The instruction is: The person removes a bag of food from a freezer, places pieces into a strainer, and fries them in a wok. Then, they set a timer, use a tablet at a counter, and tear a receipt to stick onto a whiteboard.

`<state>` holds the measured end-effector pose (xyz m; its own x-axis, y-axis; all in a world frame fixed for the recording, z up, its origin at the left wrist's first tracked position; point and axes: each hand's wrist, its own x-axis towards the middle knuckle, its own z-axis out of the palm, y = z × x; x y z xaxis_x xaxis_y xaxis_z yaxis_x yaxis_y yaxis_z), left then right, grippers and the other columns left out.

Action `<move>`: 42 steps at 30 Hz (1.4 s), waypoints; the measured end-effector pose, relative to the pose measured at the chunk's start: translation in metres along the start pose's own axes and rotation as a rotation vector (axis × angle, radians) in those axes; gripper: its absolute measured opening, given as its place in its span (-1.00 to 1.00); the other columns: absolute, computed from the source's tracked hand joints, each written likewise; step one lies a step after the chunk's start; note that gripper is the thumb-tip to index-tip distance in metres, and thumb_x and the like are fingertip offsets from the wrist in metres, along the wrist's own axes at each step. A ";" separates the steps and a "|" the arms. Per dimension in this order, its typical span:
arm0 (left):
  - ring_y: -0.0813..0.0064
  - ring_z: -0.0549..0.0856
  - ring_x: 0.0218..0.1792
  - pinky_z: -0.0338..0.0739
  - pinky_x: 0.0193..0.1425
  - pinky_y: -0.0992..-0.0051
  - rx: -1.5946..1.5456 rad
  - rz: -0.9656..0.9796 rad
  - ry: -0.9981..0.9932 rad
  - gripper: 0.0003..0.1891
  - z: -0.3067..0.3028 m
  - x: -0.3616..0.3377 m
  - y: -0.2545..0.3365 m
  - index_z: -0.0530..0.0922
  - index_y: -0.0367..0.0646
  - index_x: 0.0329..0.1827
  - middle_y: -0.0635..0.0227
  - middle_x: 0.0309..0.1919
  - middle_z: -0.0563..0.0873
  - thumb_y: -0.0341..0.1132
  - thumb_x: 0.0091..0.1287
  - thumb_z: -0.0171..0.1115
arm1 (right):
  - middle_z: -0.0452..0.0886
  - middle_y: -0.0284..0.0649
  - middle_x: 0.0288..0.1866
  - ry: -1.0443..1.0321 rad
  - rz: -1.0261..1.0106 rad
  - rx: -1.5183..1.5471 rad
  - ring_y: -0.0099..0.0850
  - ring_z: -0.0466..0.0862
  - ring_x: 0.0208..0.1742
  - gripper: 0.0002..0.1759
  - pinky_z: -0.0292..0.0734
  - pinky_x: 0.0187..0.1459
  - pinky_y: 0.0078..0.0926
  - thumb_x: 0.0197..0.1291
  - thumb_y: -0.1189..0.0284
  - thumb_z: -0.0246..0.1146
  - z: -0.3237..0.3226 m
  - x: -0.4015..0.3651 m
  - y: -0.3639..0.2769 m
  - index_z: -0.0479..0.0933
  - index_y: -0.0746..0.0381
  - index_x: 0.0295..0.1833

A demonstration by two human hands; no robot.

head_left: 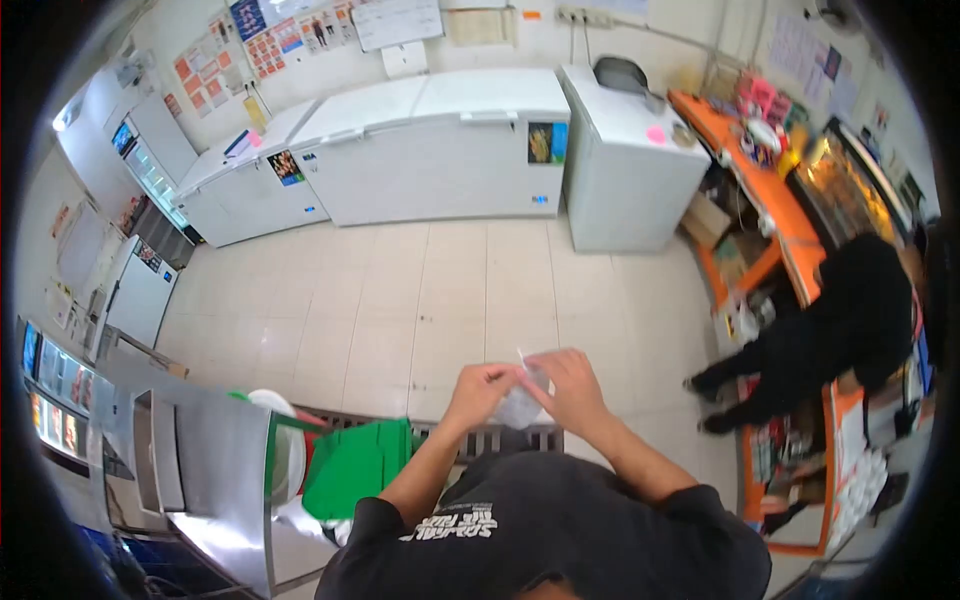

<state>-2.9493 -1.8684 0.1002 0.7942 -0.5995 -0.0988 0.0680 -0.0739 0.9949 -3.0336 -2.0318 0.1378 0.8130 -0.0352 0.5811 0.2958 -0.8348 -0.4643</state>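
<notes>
In front of my chest, both hands hold a small clear plastic bag (517, 408) by its upper part. My left hand (480, 392) is closed, thumb and fingers pinched at the bag's left side. Closed on the right side of the bag is my right hand (574, 388), its fingers bent toward the left hand. The bag hangs between the hands, and a thin pale tip rises above it. Whatever the bag contains, if anything, is too blurred to tell.
White chest freezers (430, 165) line the far wall. A green bin (358, 468) and steel counter (225, 465) stand to my left. On the right, a person in black (850, 320) bends at an orange shelf unit (790, 240). A floor drain grate (480, 445) lies before me.
</notes>
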 end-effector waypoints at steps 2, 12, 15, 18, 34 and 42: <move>0.70 0.60 -0.34 0.49 -0.20 0.60 0.069 -0.034 -0.094 -0.77 -0.031 0.047 0.018 0.72 -0.26 -0.12 0.41 -0.34 0.76 -0.29 0.34 0.24 | 0.66 -0.24 -0.23 -0.047 0.018 0.028 -0.24 0.59 -0.14 -0.76 0.42 0.02 -0.28 0.10 0.34 0.39 0.018 0.044 0.021 0.61 0.21 -0.15; 0.67 0.65 -0.27 0.55 -0.19 0.60 0.113 -0.030 -0.063 -0.75 -0.210 0.266 0.033 0.70 -0.28 -0.07 0.36 -0.28 0.77 -0.27 0.38 0.26 | 0.72 -0.18 -0.30 -0.166 0.268 0.379 -0.19 0.64 -0.18 -0.84 0.53 -0.11 -0.25 0.12 0.36 0.37 0.184 0.276 0.123 0.71 0.20 -0.23; 0.65 0.66 -0.27 0.56 -0.20 0.57 0.212 -0.008 0.021 -0.77 -0.281 0.336 0.025 0.70 -0.27 -0.07 0.34 -0.27 0.78 -0.29 0.37 0.27 | 0.72 -0.18 -0.31 -0.234 0.227 0.429 -0.18 0.64 -0.19 -0.86 0.54 -0.11 -0.25 0.14 0.36 0.34 0.261 0.361 0.158 0.71 0.17 -0.24; 0.63 0.66 -0.28 0.56 -0.21 0.56 0.357 -0.007 0.181 -0.79 -0.355 0.404 0.027 0.70 -0.26 -0.10 0.33 -0.29 0.77 -0.30 0.37 0.28 | 0.71 -0.19 -0.31 -0.315 0.135 0.461 -0.17 0.63 -0.20 -0.82 0.54 -0.09 -0.26 0.18 0.29 0.29 0.349 0.447 0.198 0.71 0.14 -0.25; 0.65 0.60 -0.34 0.50 -0.26 0.59 -0.061 -0.085 0.670 -0.82 -0.719 0.681 0.051 0.62 -0.28 -0.16 0.44 -0.37 0.67 -0.32 0.42 0.20 | 0.66 -0.28 -0.44 -0.322 0.450 0.799 -0.58 0.53 -0.45 -0.78 0.44 -0.38 -0.56 0.21 0.35 0.31 0.656 0.867 0.262 0.67 0.29 -0.18; 0.69 0.54 -0.37 0.44 -0.29 0.61 0.192 0.028 0.164 -0.76 -0.924 0.979 0.077 0.63 -0.25 -0.16 0.46 -0.42 0.63 -0.21 0.39 0.23 | 0.62 -0.32 -0.45 0.260 0.966 0.753 -0.61 0.53 -0.45 -0.79 0.43 -0.41 -0.64 0.28 0.39 0.26 0.727 1.023 0.380 0.63 0.34 -0.16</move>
<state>-1.6090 -1.7248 0.0969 0.8825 -0.4674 -0.0520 -0.0584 -0.2186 0.9741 -1.7248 -1.9854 0.0696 0.7595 -0.6364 -0.1348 -0.0826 0.1111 -0.9904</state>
